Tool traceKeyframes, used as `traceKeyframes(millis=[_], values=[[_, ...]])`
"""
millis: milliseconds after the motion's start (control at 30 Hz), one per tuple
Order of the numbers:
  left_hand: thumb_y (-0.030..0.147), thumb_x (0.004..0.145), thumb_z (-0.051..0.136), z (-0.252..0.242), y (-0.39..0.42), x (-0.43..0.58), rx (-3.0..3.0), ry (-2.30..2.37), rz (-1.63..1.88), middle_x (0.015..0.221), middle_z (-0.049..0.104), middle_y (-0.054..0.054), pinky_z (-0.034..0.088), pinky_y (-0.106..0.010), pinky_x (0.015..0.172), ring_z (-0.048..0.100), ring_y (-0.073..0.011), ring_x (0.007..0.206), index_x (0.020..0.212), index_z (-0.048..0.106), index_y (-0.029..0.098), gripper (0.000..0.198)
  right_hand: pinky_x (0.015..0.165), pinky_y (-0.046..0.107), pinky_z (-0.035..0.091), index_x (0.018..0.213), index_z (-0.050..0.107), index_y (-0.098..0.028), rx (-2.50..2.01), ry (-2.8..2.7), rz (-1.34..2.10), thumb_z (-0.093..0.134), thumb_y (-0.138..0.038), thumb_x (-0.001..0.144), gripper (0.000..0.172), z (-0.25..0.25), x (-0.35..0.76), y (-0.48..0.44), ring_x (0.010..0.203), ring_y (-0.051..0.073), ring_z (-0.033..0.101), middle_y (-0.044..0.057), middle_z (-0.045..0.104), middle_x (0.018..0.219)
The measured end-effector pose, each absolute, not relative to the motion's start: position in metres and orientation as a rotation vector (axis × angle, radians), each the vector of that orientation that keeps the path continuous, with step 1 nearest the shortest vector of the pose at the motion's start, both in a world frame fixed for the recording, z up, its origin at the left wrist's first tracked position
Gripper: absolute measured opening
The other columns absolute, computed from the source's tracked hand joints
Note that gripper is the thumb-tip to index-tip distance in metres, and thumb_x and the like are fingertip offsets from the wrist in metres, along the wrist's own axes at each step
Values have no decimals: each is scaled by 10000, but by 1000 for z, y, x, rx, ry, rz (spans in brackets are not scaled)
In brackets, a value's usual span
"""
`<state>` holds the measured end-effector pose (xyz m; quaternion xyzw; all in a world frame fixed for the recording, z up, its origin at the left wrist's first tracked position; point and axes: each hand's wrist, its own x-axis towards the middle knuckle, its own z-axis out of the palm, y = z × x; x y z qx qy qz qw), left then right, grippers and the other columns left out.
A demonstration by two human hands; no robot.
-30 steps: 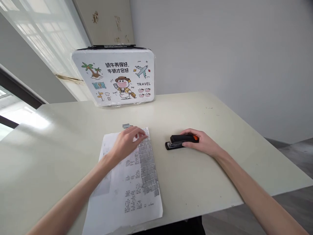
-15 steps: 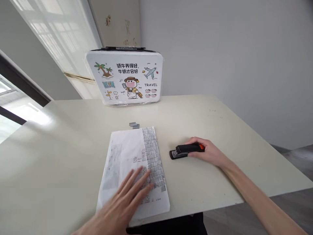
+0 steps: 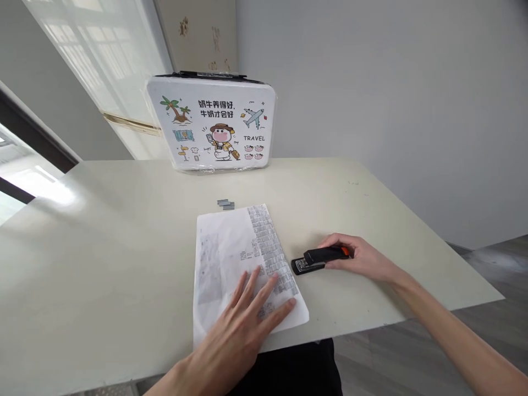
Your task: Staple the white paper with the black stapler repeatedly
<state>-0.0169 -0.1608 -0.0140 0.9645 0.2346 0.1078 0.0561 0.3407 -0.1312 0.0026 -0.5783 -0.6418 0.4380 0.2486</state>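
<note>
My left hand (image 3: 243, 324) lies flat with spread fingers on a sheet of paper (image 3: 231, 236), and its fingers hide part of the print. Down the sheet's right side runs a band of close-set staples (image 3: 268, 236). Just right of the paper, my right hand (image 3: 358, 256) is wrapped round the rear of a black stapler (image 3: 325, 254) with an orange patch. The stapler rests on the table, its nose pointing left, close to the paper's right edge but apart from it. Beyond the paper's top edge sit several grey strips of staples (image 3: 225, 204).
A white cartoon-printed case (image 3: 220, 126) in clear plastic wrap stands upright at the back of the pale table (image 3: 103, 247). A grey wall (image 3: 371, 71) rises behind on the right, and a window with a curtain (image 3: 91, 60) is at the left.
My left hand and the paper have slid right, and the paper has turned a little, bringing its right edge nearer to the stapler. My right hand keeps its hold on the stapler.
</note>
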Motion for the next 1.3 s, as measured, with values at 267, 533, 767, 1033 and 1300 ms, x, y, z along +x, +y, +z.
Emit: traceKeyframes(millis=[267, 533, 767, 1033, 1300], values=[[-164, 771, 383, -26, -137, 15, 2881, 663, 312, 1743, 228, -107, 248, -705, 1248, 42, -422, 1607, 1634, 339, 308, 985, 880, 415, 498, 1101, 731, -275, -1621, -1795, 1297, 796, -522, 856, 354, 12, 353, -134, 1017, 273, 660, 61, 740, 1132], [-93, 886, 427, -25, -127, 30, 2855, 616, 292, 1741, 240, -103, 198, -669, 1278, 68, -408, 1611, 1613, 384, 317, 835, 938, 448, 522, 1120, 722, -281, -1604, -1881, 1356, 755, -595, 875, 399, 23, 356, -129, 1074, 296, 678, 72, 742, 1185], [-26, 953, 471, -31, -118, 41, 2865, 609, 292, 1749, 217, -99, 172, -674, 1276, 72, -410, 1613, 1613, 386, 328, 754, 1175, 524, 418, 1315, 691, -304, -1714, -1854, 1067, 380, -721, 1024, 596, 45, 323, -116, 1378, 337, 564, 85, 662, 1446], [-19, 972, 461, -31, -118, 37, 2842, 609, 345, 1763, 174, -69, 179, -669, 1279, 57, -388, 1618, 1595, 419, 340, 721, 1266, 551, 316, 1534, 541, -371, -1753, -2131, 867, 246, -720, 1047, 667, 42, 283, -115, 1554, 327, 375, -10, 482, 1646], [-37, 952, 485, -34, -121, 39, 2851, 625, 322, 1760, 173, -103, 148, -685, 1276, 61, -415, 1610, 1605, 402, 325, 751, 1291, 581, 260, 1561, 508, -393, -1834, -2156, 828, 191, -727, 1047, 689, 33, 279, -119, 1612, 317, 249, -43, 391, 1697]])
